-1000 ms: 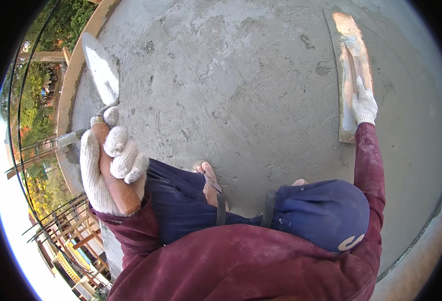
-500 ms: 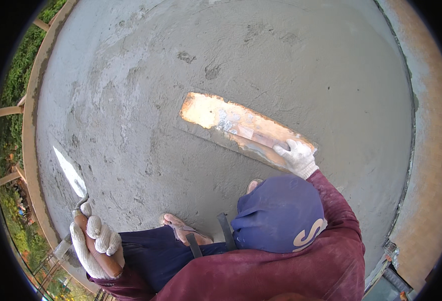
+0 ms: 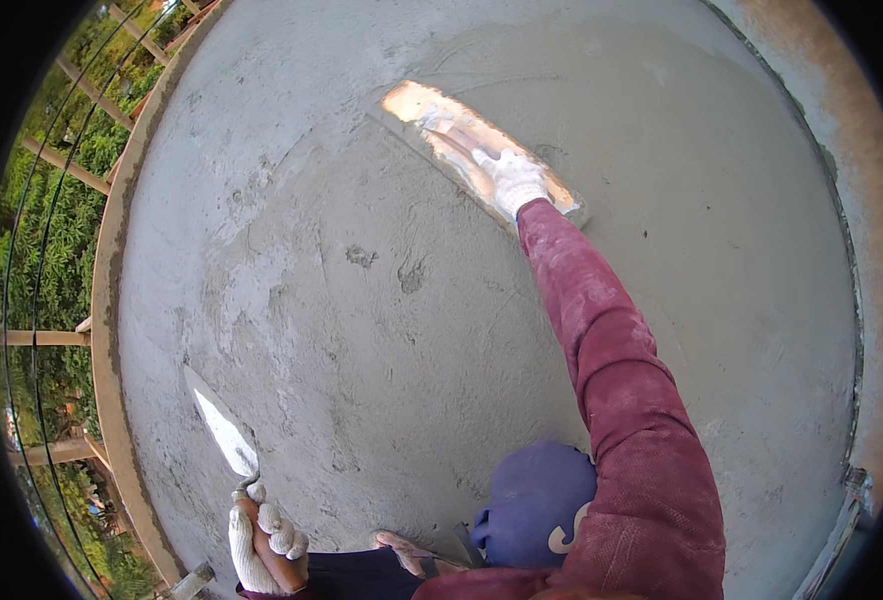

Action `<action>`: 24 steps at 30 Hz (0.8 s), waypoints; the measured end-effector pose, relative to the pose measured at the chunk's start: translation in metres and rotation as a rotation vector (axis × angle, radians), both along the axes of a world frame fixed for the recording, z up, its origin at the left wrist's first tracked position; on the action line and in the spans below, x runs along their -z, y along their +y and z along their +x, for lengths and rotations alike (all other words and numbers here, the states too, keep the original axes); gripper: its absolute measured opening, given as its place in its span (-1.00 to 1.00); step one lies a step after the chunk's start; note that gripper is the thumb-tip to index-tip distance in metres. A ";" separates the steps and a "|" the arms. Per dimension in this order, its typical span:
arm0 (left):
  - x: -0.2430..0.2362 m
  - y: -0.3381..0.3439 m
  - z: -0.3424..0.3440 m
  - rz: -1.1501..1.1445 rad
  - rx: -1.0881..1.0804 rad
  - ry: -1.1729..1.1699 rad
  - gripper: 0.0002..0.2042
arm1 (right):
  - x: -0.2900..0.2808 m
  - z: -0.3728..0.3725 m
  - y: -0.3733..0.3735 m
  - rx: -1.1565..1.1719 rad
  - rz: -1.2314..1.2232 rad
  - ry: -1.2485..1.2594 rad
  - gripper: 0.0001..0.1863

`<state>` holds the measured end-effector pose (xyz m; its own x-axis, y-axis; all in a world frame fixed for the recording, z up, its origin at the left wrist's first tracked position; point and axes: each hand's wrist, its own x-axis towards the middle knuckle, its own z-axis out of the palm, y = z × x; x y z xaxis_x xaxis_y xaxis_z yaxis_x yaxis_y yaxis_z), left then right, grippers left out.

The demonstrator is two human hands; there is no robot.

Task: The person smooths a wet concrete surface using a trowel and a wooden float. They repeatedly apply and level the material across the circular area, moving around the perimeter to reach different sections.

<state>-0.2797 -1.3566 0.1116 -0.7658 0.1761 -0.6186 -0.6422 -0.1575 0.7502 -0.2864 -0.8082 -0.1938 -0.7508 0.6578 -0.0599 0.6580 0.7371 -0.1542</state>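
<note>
wet grey concrete slab (image 3: 381, 330) fills the view, marked by small dents near its middle. right hand (image 3: 513, 180), in a white glove, has its fingers closed on the handle of a long flat float (image 3: 461, 140) pressed on the far surface. left hand (image 3: 261, 540), gloved, grips a pointed trowel (image 3: 223, 430) near the slab's left edge, blade resting on the concrete.

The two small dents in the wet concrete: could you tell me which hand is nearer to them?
Right, though not by much. The right hand sits on the long float up and right of the dents; the left hand holds the pointed trowel lower left.
</note>
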 end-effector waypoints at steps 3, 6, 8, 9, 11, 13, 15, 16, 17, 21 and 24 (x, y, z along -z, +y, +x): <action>0.016 -0.014 -0.008 -0.002 0.009 -0.044 -0.68 | 0.013 0.019 0.045 0.235 -0.023 -0.024 -0.42; 0.020 -0.020 -0.012 -0.034 -0.022 -0.067 -0.69 | 0.018 0.054 0.081 0.484 -0.026 -0.047 -0.44; 0.021 -0.020 -0.016 -0.037 -0.021 -0.088 -0.69 | 0.026 0.099 0.108 0.589 -0.019 -0.038 -0.44; 0.021 -0.020 -0.018 -0.031 -0.002 -0.087 -0.69 | 0.023 0.122 0.116 0.648 -0.018 -0.054 -0.43; 0.022 -0.019 -0.021 -0.008 0.043 -0.082 -0.70 | 0.019 0.174 0.123 0.810 -0.047 -0.109 -0.35; 0.022 -0.012 -0.023 0.001 0.066 -0.066 -0.70 | 0.024 0.241 0.118 0.936 -0.019 -0.064 -0.31; 0.022 -0.010 -0.027 0.009 0.112 -0.064 -0.70 | 0.015 0.291 0.094 1.011 -0.028 -0.100 -0.30; 0.023 -0.013 -0.031 0.016 0.144 -0.068 -0.69 | 0.009 0.320 0.078 1.053 -0.031 -0.124 -0.29; 0.023 -0.015 -0.033 0.024 0.177 -0.072 -0.69 | 0.007 0.351 0.063 1.106 -0.035 -0.138 -0.30; -0.013 0.022 -0.027 0.044 0.405 -0.058 -0.59 | -0.004 0.475 -0.017 1.329 0.002 -0.182 -0.28; -0.021 0.029 -0.032 -0.027 0.485 -0.016 -0.55 | -0.009 0.567 -0.103 1.405 0.035 -0.225 -0.23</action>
<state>-0.3116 -1.3278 0.1322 -0.5896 0.4939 -0.6390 -0.6486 0.1820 0.7391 0.2808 -0.9111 -0.1852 0.5402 0.8396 -0.0567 0.8414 -0.5376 0.0549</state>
